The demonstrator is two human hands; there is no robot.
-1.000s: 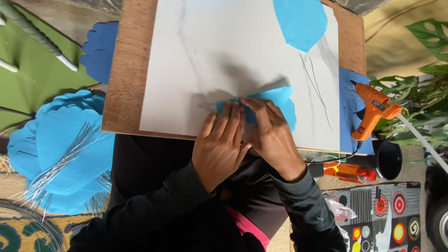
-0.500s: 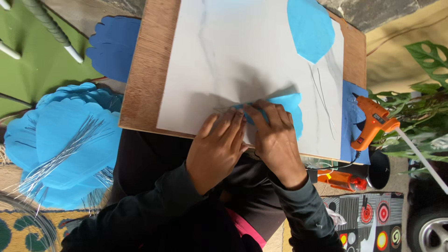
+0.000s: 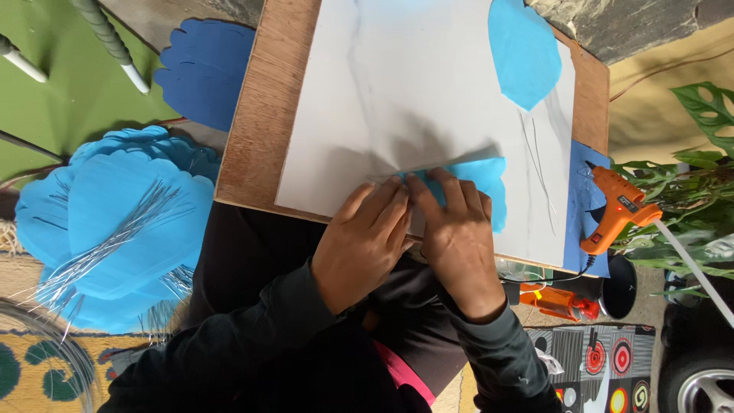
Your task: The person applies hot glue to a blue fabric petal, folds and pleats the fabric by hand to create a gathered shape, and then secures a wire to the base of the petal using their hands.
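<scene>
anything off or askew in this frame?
Nothing spilled or damaged. One thing stands out: the orange glue gun lies at the right edge of the board, partly over the side, its cord trailing down. Both hands, left hand and right hand, press flat on the blue paper piece.

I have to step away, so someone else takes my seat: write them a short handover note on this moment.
Left hand and right hand: both press flat, fingers side by side, on the light blue paper petal lying on the white sheet over the wooden board.
Done: a second light blue petal lies at the sheet's far end.
Left: thin wires lie loose beside the hands; orange glue gun rests at right; stacked blue petals with wires wait at left.
</scene>
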